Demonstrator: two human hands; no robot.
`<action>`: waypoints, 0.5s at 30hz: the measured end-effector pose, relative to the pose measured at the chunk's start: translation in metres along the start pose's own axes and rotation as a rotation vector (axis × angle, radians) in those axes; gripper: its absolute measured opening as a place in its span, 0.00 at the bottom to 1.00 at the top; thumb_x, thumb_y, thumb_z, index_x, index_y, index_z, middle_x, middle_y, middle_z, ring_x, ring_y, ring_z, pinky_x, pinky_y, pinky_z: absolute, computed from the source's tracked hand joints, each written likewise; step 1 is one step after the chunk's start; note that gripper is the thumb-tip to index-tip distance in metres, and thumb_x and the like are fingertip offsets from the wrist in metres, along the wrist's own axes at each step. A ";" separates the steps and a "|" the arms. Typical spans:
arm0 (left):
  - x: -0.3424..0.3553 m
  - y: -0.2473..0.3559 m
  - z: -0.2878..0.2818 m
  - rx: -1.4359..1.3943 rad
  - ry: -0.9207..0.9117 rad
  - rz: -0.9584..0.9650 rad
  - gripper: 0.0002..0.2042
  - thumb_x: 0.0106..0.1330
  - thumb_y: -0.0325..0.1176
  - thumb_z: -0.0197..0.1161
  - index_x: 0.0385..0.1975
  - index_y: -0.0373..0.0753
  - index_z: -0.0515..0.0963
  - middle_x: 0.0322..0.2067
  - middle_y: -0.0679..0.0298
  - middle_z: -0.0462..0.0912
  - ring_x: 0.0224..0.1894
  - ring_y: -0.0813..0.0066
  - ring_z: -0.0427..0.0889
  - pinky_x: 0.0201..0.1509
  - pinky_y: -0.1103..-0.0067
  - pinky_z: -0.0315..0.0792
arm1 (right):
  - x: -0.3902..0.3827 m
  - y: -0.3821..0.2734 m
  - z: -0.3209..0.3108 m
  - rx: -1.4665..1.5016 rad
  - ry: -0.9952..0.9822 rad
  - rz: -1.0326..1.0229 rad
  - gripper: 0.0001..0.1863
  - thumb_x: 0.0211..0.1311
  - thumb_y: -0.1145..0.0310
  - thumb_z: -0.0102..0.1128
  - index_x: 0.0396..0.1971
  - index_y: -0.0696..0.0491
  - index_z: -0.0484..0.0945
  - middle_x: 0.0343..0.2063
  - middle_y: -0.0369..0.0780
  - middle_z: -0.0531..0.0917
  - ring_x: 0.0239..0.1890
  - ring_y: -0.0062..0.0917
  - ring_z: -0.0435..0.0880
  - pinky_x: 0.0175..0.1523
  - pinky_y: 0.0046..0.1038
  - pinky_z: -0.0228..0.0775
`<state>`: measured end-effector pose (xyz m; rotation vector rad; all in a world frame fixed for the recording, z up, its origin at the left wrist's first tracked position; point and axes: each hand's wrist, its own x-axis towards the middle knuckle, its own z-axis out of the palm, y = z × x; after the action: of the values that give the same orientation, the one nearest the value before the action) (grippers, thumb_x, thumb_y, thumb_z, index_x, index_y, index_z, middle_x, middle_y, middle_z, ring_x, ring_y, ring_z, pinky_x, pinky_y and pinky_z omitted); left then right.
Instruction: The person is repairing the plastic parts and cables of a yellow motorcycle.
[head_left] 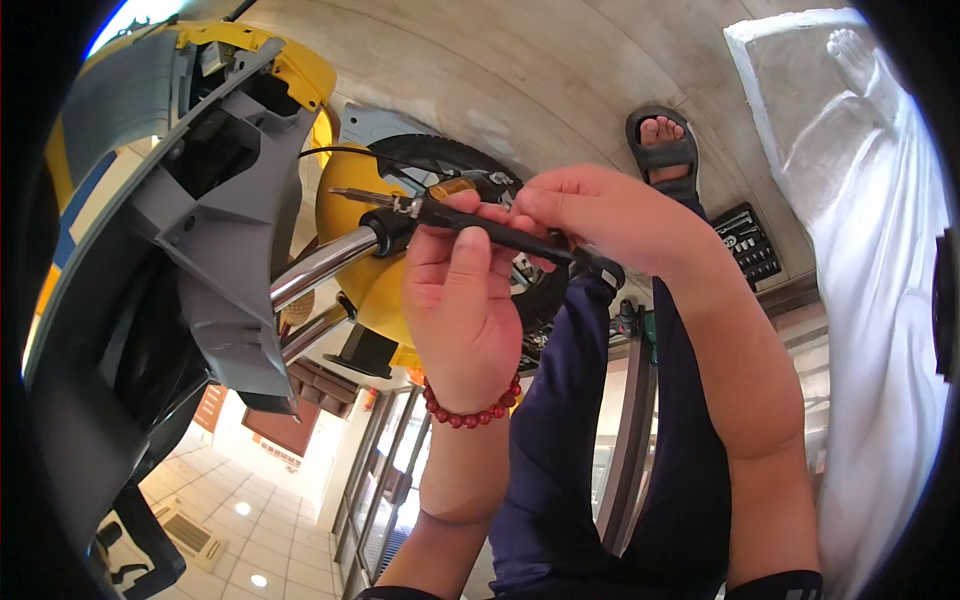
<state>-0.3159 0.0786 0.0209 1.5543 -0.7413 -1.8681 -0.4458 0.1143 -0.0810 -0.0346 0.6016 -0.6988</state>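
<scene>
My left hand (462, 300), with a red bead bracelet (472, 411) at its wrist, is closed around a long black handle-like piece (500, 236). A slim metal rod (362, 196) sticks out of its left end, past a small metal collar (405, 206). My right hand (590, 212) is next to it, thumb and fingers pinched together above the black piece; what lies between them I cannot make out. Just behind and to the left are a chrome fork tube (325, 267) and the yellow fender (380, 318) of a scooter.
Grey scooter bodywork (240, 215) fills the left side, with a black tyre (440, 152) behind my hands. A thin black cable (340, 151) runs above the rod. At the right are a socket set (745, 247), a sandalled foot (665, 145) and a white draped sculpture (880, 300).
</scene>
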 end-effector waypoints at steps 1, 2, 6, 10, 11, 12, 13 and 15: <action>0.003 0.002 0.001 0.012 -0.002 0.040 0.13 0.71 0.28 0.49 0.53 0.32 0.69 0.44 0.58 0.79 0.48 0.70 0.78 0.57 0.71 0.71 | -0.004 -0.003 0.005 0.000 -0.003 -0.017 0.13 0.68 0.63 0.53 0.41 0.57 0.76 0.23 0.28 0.74 0.29 0.10 0.70 0.34 0.16 0.64; 0.004 0.005 0.002 0.021 0.009 0.052 0.13 0.71 0.27 0.49 0.52 0.32 0.69 0.44 0.58 0.79 0.47 0.70 0.78 0.56 0.72 0.71 | -0.008 -0.007 0.011 0.000 0.004 -0.046 0.12 0.68 0.63 0.54 0.41 0.57 0.76 0.24 0.28 0.75 0.29 0.10 0.70 0.34 0.16 0.63; 0.006 0.014 0.008 0.090 0.111 0.101 0.12 0.70 0.24 0.49 0.51 0.31 0.70 0.43 0.59 0.78 0.46 0.73 0.77 0.54 0.76 0.71 | -0.022 -0.018 0.033 -0.314 0.132 -0.243 0.12 0.65 0.64 0.57 0.41 0.58 0.76 0.25 0.29 0.75 0.29 0.12 0.71 0.33 0.19 0.64; 0.008 0.026 0.013 0.093 0.166 0.095 0.13 0.70 0.25 0.49 0.52 0.31 0.70 0.43 0.60 0.78 0.47 0.75 0.76 0.54 0.78 0.70 | -0.023 -0.027 0.057 -0.836 0.508 -0.648 0.10 0.64 0.66 0.56 0.37 0.58 0.74 0.22 0.40 0.73 0.25 0.28 0.70 0.33 0.26 0.64; 0.008 0.030 0.013 0.072 0.163 0.081 0.13 0.70 0.26 0.49 0.52 0.31 0.70 0.43 0.60 0.78 0.47 0.75 0.76 0.54 0.78 0.70 | -0.023 -0.029 0.063 -0.786 0.466 -0.645 0.10 0.65 0.66 0.55 0.35 0.58 0.74 0.22 0.41 0.72 0.25 0.30 0.70 0.32 0.27 0.64; 0.008 0.034 0.014 0.048 0.158 0.069 0.13 0.70 0.26 0.49 0.52 0.31 0.69 0.43 0.60 0.77 0.46 0.76 0.76 0.53 0.78 0.70 | -0.025 -0.031 0.068 -0.732 0.418 -0.600 0.10 0.65 0.66 0.54 0.34 0.59 0.73 0.22 0.42 0.71 0.25 0.32 0.69 0.32 0.28 0.63; 0.007 0.038 0.014 0.019 0.156 0.055 0.12 0.70 0.26 0.49 0.52 0.31 0.69 0.42 0.60 0.77 0.46 0.76 0.76 0.53 0.78 0.70 | -0.026 -0.034 0.074 -0.675 0.359 -0.545 0.10 0.66 0.66 0.53 0.33 0.59 0.73 0.22 0.43 0.70 0.25 0.34 0.68 0.32 0.28 0.63; 0.005 0.046 0.015 0.005 0.127 0.053 0.12 0.71 0.26 0.48 0.51 0.32 0.69 0.42 0.60 0.77 0.46 0.76 0.76 0.53 0.79 0.70 | -0.028 -0.038 0.082 -0.480 0.316 -0.514 0.11 0.66 0.65 0.53 0.32 0.59 0.73 0.22 0.44 0.70 0.25 0.33 0.68 0.31 0.28 0.63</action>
<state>-0.3274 0.0445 0.0540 1.6244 -0.7230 -1.7134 -0.4418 0.0885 0.0096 -0.5484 1.0745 -1.0521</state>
